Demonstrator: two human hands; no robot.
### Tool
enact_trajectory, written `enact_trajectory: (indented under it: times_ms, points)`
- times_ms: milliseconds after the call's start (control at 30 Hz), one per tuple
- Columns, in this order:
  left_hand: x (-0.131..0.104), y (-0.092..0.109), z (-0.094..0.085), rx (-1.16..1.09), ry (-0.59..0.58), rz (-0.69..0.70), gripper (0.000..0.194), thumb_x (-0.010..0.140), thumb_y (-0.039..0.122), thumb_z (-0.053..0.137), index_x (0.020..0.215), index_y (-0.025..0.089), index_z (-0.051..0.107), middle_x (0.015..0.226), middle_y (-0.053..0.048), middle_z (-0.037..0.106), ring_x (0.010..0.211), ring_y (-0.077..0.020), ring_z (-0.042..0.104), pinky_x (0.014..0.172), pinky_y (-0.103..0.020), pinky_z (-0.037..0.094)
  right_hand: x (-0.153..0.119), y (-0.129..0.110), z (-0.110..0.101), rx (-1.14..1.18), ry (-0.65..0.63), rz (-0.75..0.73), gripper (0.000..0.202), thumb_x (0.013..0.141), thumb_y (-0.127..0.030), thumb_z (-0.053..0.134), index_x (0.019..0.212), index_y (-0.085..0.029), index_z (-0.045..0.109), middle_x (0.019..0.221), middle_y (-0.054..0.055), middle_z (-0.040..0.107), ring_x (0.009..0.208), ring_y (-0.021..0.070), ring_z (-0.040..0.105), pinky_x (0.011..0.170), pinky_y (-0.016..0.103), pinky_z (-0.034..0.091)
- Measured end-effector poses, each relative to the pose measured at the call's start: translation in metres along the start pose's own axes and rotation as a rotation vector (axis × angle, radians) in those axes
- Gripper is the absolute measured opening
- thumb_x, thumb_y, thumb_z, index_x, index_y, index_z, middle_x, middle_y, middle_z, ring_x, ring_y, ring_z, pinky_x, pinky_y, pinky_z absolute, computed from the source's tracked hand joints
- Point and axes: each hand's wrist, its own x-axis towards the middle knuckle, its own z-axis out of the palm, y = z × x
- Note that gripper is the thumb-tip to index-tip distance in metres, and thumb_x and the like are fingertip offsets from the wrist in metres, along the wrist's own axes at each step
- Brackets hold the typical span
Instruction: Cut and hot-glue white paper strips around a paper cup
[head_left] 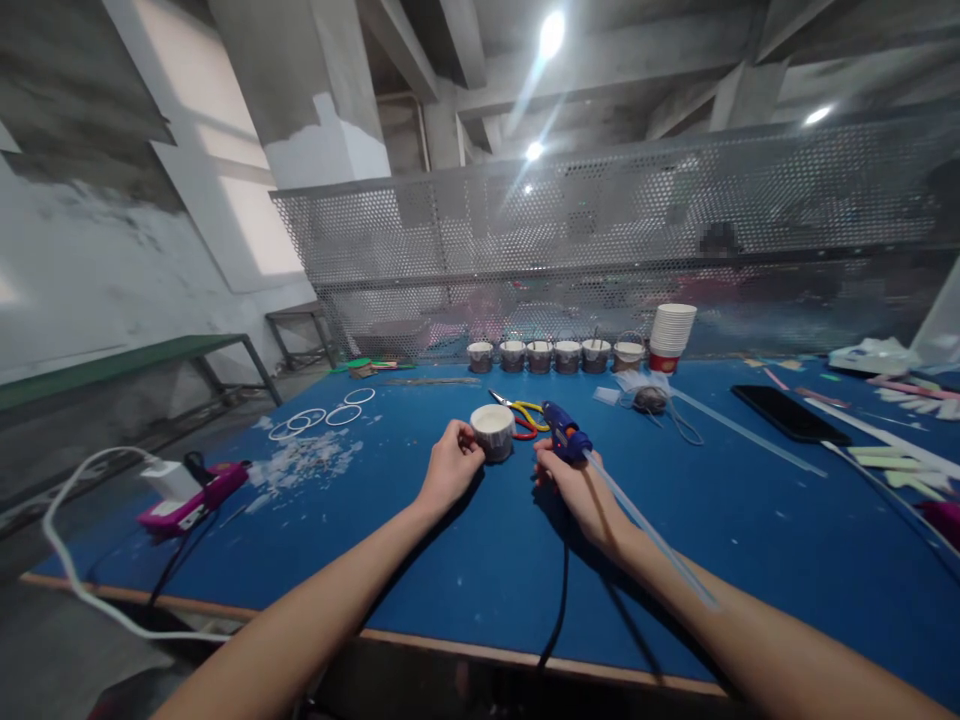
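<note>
A small round cup [493, 436] with a white inside and a grey lower wall stands on the blue table in front of me. My left hand [453, 462] closes its fingers on the cup's left side. In my right hand [571, 482] is a blue glue gun [564, 432], its nozzle pointing up and away from me. A long clear glue stick [649, 530] sticks out of its back end, over my forearm. Behind the cup lie scissors [504, 400] with yellow and red-handled tools [531, 416] beside them, partly hidden.
Several similar cups [539, 357] line the table's far edge, beside a stack of white paper cups [672, 335]. White rings [307, 420] and scraps lie left, near a purple power strip [195, 500]. A black phone [787, 413] rests right. The gun's black cord [561, 610] crosses the front edge.
</note>
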Motion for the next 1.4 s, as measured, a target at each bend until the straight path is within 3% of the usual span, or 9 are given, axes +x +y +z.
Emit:
enact_trajectory:
  times_ms: [300,467,667,767,867,1000,1133,1233,1400]
  points:
    - [0.001,-0.006,0.000,-0.076,0.009,-0.035,0.018,0.060,0.010,0.054,0.070,0.022,0.045,0.058,0.009,0.049,0.054,-0.0099,0.047,0.057,-0.022,0.037,0.026,-0.005,0.023,-0.219,-0.180,-0.357,0.018,0.065,-0.025,0.059,0.083,-0.021,0.058,0.080,0.004,0.065,0.068,0.0200,0.059,0.066,0.031,0.046]
    - [0.003,-0.012,0.001,-0.103,0.024,-0.079,0.020,0.056,0.009,0.055,0.067,0.021,0.044,0.056,0.009,0.049,0.052,-0.0091,0.048,0.055,-0.021,0.038,0.035,0.005,0.039,-0.302,-0.153,-0.391,0.012,0.067,-0.023,0.056,0.078,-0.023,0.055,0.067,0.001,0.060,0.060,0.0202,0.056,0.061,0.030,0.043]
    - [0.009,-0.014,-0.012,-0.092,0.067,-0.201,0.021,0.055,0.008,0.054,0.067,0.022,0.045,0.047,0.008,0.051,0.047,-0.0126,0.056,0.051,-0.022,0.042,0.039,0.015,0.029,-0.273,-0.115,-0.376,0.013,0.071,-0.031,0.056,0.080,-0.023,0.050,0.070,0.001,0.059,0.060,0.0194,0.058,0.061,0.031,0.046]
    - [0.021,-0.005,-0.040,-0.045,0.118,-0.232,0.016,0.058,0.012,0.057,0.070,0.020,0.052,0.051,0.004,0.058,0.050,-0.0148,0.060,0.054,-0.025,0.046,0.038,0.011,0.017,-0.233,-0.102,-0.338,0.019,0.071,-0.037,0.056,0.081,-0.022,0.049,0.073,0.002,0.060,0.059,0.0191,0.060,0.060,0.032,0.049]
    - [0.032,0.004,-0.086,0.065,0.194,-0.238,0.001,0.065,0.020,0.057,0.066,0.020,0.056,0.053,0.001,0.060,0.056,-0.0175,0.062,0.060,-0.027,0.048,0.033,0.002,0.004,-0.201,-0.084,-0.285,0.024,0.071,-0.041,0.058,0.080,-0.021,0.050,0.073,0.003,0.061,0.058,0.0193,0.062,0.057,0.032,0.050]
    - [0.029,0.005,-0.156,0.339,0.316,-0.229,0.023,0.079,0.030,0.050,0.058,0.021,0.053,0.053,-0.001,0.055,0.073,-0.0246,0.062,0.073,-0.031,0.045,0.020,-0.007,-0.012,-0.168,-0.069,-0.213,0.023,0.072,-0.041,0.060,0.080,-0.020,0.054,0.070,0.004,0.063,0.059,0.0203,0.063,0.057,0.032,0.050]
    - [0.017,-0.005,-0.189,0.562,0.305,-0.166,0.008,0.074,0.015,0.051,0.068,0.019,0.054,0.078,-0.006,0.062,0.096,-0.0293,0.059,0.087,-0.039,0.043,0.010,-0.010,-0.020,-0.142,-0.079,-0.179,0.021,0.071,-0.039,0.062,0.080,-0.020,0.058,0.068,0.003,0.064,0.059,0.0204,0.063,0.059,0.033,0.050]
    - [0.011,-0.004,-0.172,0.658,0.122,0.053,0.025,0.070,0.011,0.047,0.091,0.016,0.060,0.103,-0.010,0.065,0.097,-0.0268,0.060,0.089,-0.039,0.046,0.005,-0.010,-0.018,-0.130,-0.129,-0.199,0.023,0.068,-0.038,0.064,0.080,-0.020,0.057,0.072,0.003,0.065,0.059,0.0193,0.063,0.060,0.033,0.051]
    - [-0.011,0.031,-0.083,0.465,-0.251,0.351,0.035,0.076,0.015,0.042,0.102,0.020,0.064,0.107,-0.008,0.069,0.086,-0.0189,0.064,0.078,-0.032,0.053,0.000,-0.004,-0.009,-0.117,-0.192,-0.240,0.026,0.067,-0.039,0.065,0.082,-0.021,0.056,0.080,0.004,0.068,0.061,0.0186,0.063,0.060,0.032,0.052]
